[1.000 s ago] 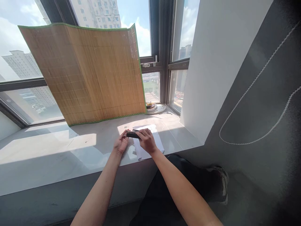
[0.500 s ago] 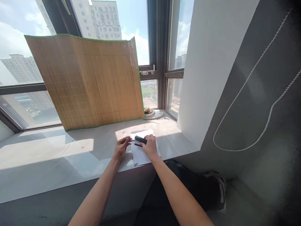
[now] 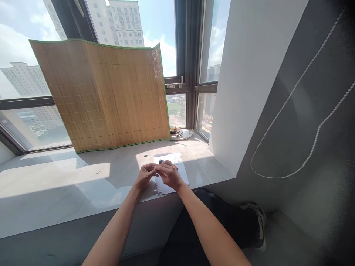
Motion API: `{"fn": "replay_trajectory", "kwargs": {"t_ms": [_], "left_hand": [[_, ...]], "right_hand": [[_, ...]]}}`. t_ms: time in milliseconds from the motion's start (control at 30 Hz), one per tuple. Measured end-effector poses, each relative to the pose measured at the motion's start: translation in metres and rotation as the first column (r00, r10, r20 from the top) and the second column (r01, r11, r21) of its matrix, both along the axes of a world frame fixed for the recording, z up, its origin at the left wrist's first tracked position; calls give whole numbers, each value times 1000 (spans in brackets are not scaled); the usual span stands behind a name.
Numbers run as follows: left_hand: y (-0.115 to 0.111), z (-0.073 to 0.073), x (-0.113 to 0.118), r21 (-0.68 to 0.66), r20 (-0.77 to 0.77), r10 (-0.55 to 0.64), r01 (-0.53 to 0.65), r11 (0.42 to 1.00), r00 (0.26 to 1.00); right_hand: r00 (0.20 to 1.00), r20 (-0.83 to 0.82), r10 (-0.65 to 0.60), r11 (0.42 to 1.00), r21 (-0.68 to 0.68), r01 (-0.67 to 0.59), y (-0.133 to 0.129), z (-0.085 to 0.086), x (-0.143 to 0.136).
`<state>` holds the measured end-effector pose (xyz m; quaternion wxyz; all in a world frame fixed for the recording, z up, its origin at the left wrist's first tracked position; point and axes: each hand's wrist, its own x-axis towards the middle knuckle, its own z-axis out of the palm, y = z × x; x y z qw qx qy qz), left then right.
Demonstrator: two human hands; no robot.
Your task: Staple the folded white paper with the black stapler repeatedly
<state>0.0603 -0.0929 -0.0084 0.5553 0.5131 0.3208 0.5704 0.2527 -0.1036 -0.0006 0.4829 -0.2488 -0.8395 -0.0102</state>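
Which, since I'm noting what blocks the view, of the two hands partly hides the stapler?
The right hand: it overlaps the stapler, only parts of which show; the left hand sits left of the stapler.

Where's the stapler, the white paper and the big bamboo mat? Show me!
Stapler (image 3: 161, 162): head view, on the dark end that peeks out.
White paper (image 3: 165, 188): head view, on its near part.
Bamboo mat (image 3: 107, 98): head view, on the middle of its tan face.

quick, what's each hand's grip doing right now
Left hand: curled; anything held cannot be told.
Right hand: partly covering the round-ended black stapler; grip cannot be told.
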Motion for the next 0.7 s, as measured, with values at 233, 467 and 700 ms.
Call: {"fn": "replay_trajectory", "kwargs": {"t_ms": [233, 467, 700], "left_hand": [[-3, 8, -2, 94, 114, -9, -2, 996, 993], [-5, 14, -1, 45, 182, -31, 24, 999, 983], [-4, 14, -1, -14, 214, 15, -12, 1000, 977]], "right_hand": [[770, -167, -615, 752, -418, 510, 30, 10, 53], [593, 290, -751, 303, -646, 701, 69, -4, 91], [600, 333, -727, 296, -637, 712, 111, -11, 85]]}}
